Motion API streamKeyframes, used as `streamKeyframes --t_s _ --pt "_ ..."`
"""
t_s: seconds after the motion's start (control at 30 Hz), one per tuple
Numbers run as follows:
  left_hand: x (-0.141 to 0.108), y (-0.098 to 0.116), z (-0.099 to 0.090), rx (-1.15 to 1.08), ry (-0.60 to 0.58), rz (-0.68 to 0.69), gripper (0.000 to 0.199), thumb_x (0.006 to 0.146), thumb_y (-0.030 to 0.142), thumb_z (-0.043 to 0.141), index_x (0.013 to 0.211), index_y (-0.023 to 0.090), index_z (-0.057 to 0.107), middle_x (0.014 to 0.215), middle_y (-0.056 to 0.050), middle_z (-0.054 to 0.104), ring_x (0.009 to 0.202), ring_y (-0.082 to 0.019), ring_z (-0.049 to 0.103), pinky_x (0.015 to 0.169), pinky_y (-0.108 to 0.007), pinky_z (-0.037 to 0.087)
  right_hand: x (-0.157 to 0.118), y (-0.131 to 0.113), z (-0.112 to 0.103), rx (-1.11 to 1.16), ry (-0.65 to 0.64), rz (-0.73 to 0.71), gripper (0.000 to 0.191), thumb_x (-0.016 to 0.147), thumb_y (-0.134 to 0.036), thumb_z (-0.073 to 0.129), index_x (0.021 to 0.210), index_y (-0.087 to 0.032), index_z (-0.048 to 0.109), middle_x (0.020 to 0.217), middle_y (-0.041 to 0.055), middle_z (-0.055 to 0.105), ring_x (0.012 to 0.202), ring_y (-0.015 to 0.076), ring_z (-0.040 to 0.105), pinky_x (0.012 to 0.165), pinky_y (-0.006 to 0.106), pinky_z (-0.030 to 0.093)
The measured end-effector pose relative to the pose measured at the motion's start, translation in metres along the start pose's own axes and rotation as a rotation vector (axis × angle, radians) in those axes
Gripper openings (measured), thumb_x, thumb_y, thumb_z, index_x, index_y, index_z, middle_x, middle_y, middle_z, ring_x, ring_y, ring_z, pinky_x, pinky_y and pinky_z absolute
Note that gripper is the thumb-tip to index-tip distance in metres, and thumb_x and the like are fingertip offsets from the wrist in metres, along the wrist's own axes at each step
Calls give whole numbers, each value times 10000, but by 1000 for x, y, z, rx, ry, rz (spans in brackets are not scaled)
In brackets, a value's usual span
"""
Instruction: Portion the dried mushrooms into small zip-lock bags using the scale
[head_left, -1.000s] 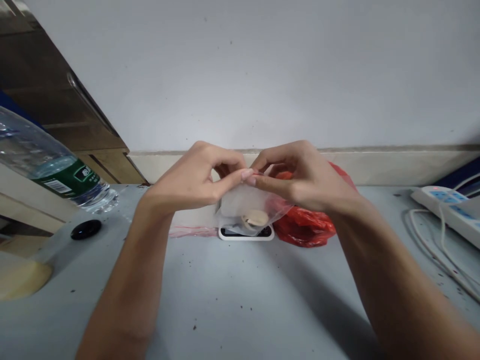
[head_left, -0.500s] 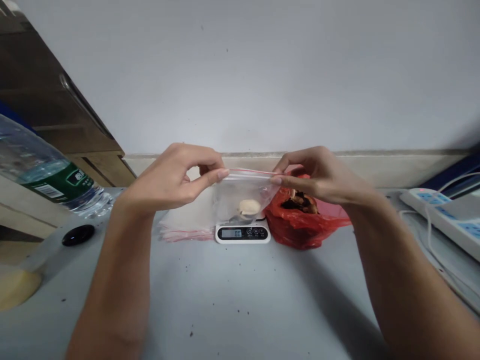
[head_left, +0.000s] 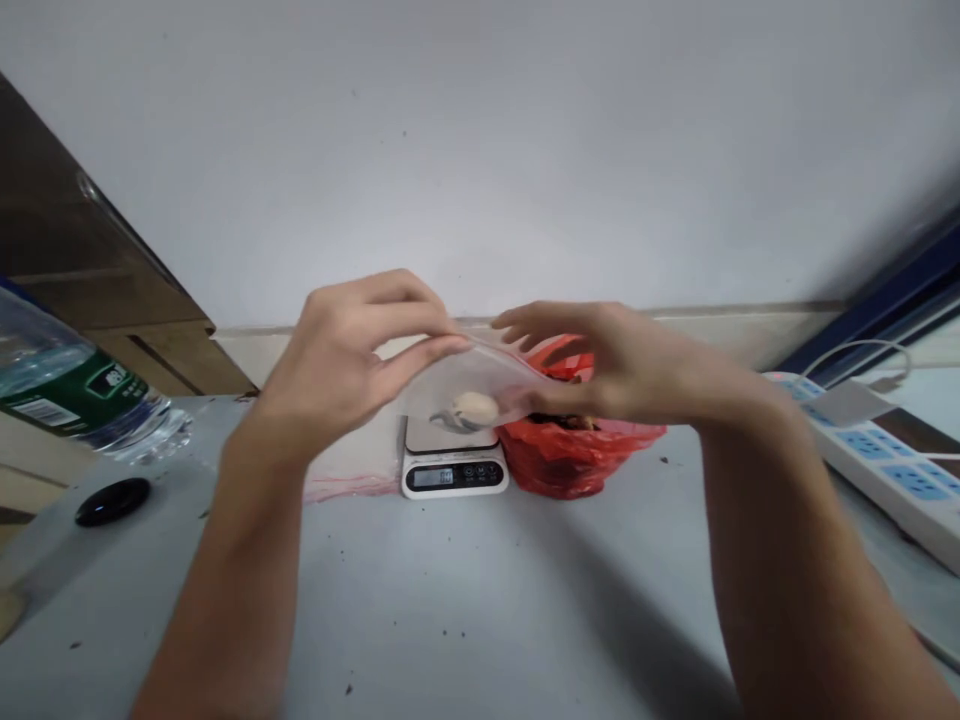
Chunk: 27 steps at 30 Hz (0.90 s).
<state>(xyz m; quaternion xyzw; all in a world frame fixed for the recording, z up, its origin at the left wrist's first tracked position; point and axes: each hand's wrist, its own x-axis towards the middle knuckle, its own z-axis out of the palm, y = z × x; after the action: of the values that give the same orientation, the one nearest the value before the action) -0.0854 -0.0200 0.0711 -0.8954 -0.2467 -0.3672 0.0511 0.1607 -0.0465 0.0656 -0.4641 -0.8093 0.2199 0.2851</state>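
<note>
My left hand (head_left: 375, 355) pinches the top left corner of a clear zip bag (head_left: 495, 368) between thumb and fingers. Inside the bag sit a pale oval piece (head_left: 475, 408) and a greyish, darker-edged piece beside it; their kind is unclear. At the bag's right side, my right hand (head_left: 592, 355) has its fingers spread, with the thumb against or close to the bag's edge. Behind and below the bag, a small white digital scale (head_left: 455, 482) rests on the table. Under my right hand lies a red plastic bag (head_left: 574, 462) with dark brown dried pieces, partly covered.
Flat clear bags with red seal lines (head_left: 352, 487) lie left of the scale. A water bottle (head_left: 97, 385) and a black oval object (head_left: 112, 501) are farther left. On the right are a white power strip (head_left: 885, 465) and cables. A wall rises behind the table.
My right hand has loosened its pinch on the zip bag and spread its fingers. The bag now tilts and its right side hangs lower. The view has shifted slightly.
</note>
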Motion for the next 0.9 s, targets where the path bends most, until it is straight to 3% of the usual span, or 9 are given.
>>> streamKeyframes --t_s 0.13,0.27,0.33,0.4,0.53,0.6,0.7,0.8,0.9 --pt "12 33 34 124 179 81 268 1061 315 587 866 243 755 997 -66 763 871 -221 682 781 -382 542 -4 4 -2 -4 -116 -67 112 868 -219 634 879 -174 737 680 -10 658 632 150 586 606 281 463" --pt "15 53 58 96 315 229 131 1032 204 613 997 235 736 991 -71 772 925 -228 686 810 -383 554 -29 24 -21 75 243 -7 199 932 -260 582 879 -183 758 863 46 769 837 216 719 762 325 561" --pt "13 54 67 -19 200 219 159 1043 168 568 1026 200 723 956 -61 767 892 -203 677 818 -349 552 -51 40 -33 17 528 48 273 965 -285 563 1101 -212 788 1116 84 799 1082 264 733 951 400 567" --pt "11 51 76 -117 -74 158 176 1062 216 559 1109 165 721 1017 -72 776 958 -214 683 860 -348 557 -76 62 -40 -153 672 139 375 959 -225 539 1258 -233 766 1267 99 772 1233 288 694 1075 465 526" --pt "7 47 94 -154 -517 71 171 1026 286 661 1118 175 753 1114 -79 779 1079 -268 669 946 -395 531 -121 112 -25 -421 412 282 614 846 -64 456 1392 -176 714 1458 131 663 1426 320 566 1226 568 394" --pt "7 50 99 -199 -627 57 110 1017 231 670 1041 180 764 1051 -57 783 1037 -252 670 952 -380 512 -138 129 -12 -379 94 266 657 825 -81 477 1452 -134 664 1560 148 561 1516 334 450 1272 581 318" --pt "8 55 98 -252 -744 33 118 1018 185 654 974 182 763 1000 -39 777 981 -232 675 900 -354 499 -148 134 -7 -232 -116 249 729 864 -301 630 1567 -131 535 1705 148 303 1610 367 211 1297 609 227" --pt "6 59 94 -292 -801 8 155 1036 209 626 988 191 773 992 -42 776 983 -235 685 869 -345 502 -139 118 -17 -105 -27 319 720 892 -495 642 1550 -213 559 1680 126 394 1599 377 252 1277 626 263" --pt "-2 61 91 -325 -781 7 170 1039 218 608 1021 204 777 1003 -50 778 1001 -237 697 887 -341 513 -113 97 -23 -145 212 441 559 957 -508 558 1402 -179 641 1449 192 661 1347 377 626 1119 579 494"
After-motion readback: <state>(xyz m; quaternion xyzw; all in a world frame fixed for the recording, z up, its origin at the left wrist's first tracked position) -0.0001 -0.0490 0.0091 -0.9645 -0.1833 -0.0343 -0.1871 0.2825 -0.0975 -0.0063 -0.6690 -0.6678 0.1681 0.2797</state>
